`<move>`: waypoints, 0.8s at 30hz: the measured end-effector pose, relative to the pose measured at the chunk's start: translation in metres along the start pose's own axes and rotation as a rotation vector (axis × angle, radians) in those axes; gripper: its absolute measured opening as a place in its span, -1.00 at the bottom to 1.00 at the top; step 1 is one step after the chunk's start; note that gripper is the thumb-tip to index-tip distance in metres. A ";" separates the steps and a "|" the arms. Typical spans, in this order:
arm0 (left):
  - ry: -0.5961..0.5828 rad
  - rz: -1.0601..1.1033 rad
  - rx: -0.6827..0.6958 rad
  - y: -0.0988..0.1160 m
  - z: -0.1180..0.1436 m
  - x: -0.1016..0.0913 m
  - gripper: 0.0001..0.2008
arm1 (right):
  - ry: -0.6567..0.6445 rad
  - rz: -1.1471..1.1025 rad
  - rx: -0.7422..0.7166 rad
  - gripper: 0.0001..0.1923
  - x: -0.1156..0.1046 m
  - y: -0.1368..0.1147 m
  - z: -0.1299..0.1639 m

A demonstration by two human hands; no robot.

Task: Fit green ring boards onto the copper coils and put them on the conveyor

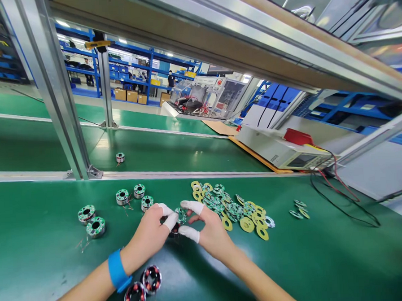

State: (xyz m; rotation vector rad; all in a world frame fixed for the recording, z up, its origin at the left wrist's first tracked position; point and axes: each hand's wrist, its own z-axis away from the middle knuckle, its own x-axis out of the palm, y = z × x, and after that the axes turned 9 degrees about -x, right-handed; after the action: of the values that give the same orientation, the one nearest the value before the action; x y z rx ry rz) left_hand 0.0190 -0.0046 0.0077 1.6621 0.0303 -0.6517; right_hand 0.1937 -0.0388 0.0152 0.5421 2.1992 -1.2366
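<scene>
My left hand [152, 231], wearing a blue wristband [118, 270], has white-covered fingertips closed at a dark wire-wound motor stator [174, 232], mostly hidden behind the fingers. Just above the stator, a green ring-shaped circuit board [181, 215] sits tilted between the fingertips of both hands. My right hand [210, 231] curls round the board's right side, with white covers on its thumb and a finger. Whether board and stator touch is hard to make out. Near my left forearm lie wound stators [151, 279] with red coils and no board on top.
Several stators with green boards [96, 227] stand on the left of the green bench [52, 270]. Right of my hands spreads a pile of green boards and yellow rings [236, 209]. A few boards [300, 209] lie farther right, near cables [345, 197] from an instrument [282, 148]. An aluminium post [54, 86] rises at left.
</scene>
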 end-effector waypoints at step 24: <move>-0.056 -0.699 0.073 -0.023 -0.005 0.008 -0.56 | -0.206 -0.437 0.302 -0.66 -0.001 0.026 -0.006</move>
State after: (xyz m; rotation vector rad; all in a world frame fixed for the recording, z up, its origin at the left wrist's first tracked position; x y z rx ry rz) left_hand 0.0189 0.0021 -0.0165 1.6949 0.5727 -1.2321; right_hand 0.2081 -0.0206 0.0013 0.0319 2.0266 -1.7819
